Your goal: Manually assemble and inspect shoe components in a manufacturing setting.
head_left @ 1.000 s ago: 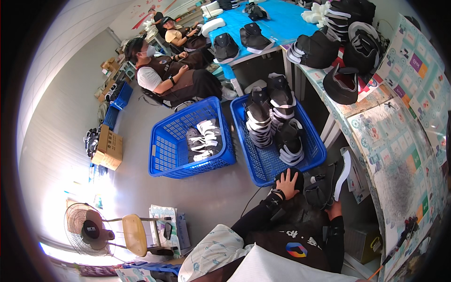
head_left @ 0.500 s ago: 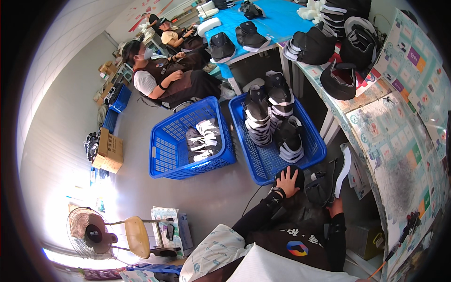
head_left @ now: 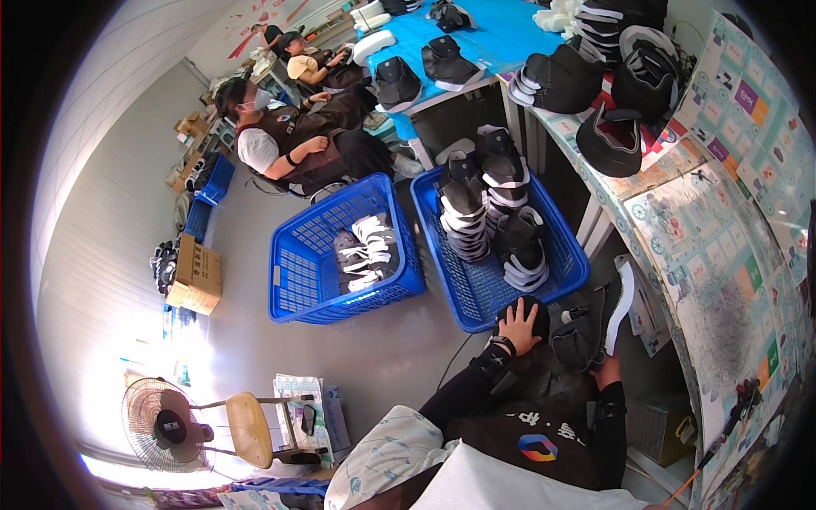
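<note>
My left hand [head_left: 517, 328] lies spread on top of a rounded black thing [head_left: 535, 313] beside the right blue basket's near rim; its kind I cannot make out. The right hand [head_left: 607, 372] is closed round the lower end of a black shoe upper [head_left: 597, 319] with a white edge, standing on end. Dark material around the upper blends into one black mass, so the fingertips are partly hidden. Just beyond my left hand, the right blue basket [head_left: 568, 285] holds several stacks of black and white shoe uppers [head_left: 465, 208].
Another blue basket [head_left: 293, 299] holds more uppers. To the right runs a paper-covered bench [head_left: 663, 223] with black uppers; a blue-topped table [head_left: 501, 38] stands beyond. A masked person [head_left: 285, 136] sits at the far left. A fan [head_left: 161, 425] and chair [head_left: 246, 429] stand lower left.
The seated person's head and arms have shifted slightly. The view has moved a little; both my hands keep their places on the rounded black thing and the shoe upper.
</note>
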Motion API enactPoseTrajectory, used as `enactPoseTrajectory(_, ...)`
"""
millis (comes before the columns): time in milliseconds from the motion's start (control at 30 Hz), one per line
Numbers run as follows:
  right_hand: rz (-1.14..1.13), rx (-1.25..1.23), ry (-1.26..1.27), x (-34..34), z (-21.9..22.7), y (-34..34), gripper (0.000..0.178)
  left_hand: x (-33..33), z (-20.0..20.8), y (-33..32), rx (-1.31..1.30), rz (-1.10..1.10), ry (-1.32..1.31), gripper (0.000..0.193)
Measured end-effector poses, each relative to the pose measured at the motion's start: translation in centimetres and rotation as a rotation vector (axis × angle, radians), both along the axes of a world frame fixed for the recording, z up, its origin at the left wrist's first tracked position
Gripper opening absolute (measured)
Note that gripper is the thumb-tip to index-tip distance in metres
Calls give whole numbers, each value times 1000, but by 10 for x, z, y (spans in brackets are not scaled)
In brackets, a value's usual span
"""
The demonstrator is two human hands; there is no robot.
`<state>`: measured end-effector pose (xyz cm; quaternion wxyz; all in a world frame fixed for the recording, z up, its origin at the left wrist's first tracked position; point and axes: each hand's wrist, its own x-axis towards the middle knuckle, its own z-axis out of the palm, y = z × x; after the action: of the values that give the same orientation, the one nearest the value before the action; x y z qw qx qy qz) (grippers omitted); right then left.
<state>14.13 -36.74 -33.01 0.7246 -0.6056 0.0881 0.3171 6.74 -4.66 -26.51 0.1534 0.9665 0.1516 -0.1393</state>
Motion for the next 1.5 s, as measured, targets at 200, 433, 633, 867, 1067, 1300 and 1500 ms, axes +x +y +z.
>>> enactPoseTrajectory(200, -10, -51, 53, -2, 38, 17, 43, -4, -4, 5, -11, 10, -4, 109)
enactPoseTrajectory(433, -89, 144, -78, -2, 81, 32, 53, 22, 33, 19, -570, 65, -161, 58)
enactPoseTrajectory(633, -9, 87, -313, 3, 102, 67, 50, 21, 68, 2, -1471, 394, -294, 62)
enactPoseTrajectory(867, -52, 71, -366, 3, 121, 73, 49, 13, 116, 9, -1779, 344, -184, 51)
enactPoseTrajectory(1067, -10, 66, -309, -4, 144, 80, 49, 7, 134, 8, -2014, 244, -95, 40)
enactPoseTrajectory(1300, -60, 48, -185, -21, 183, 89, 37, 20, 164, 15, -1911, 599, -701, 33)
enactPoseTrajectory(1500, -168, 83, -56, -21, 178, 80, 35, 31, 206, -24, -1788, 396, -548, 31)
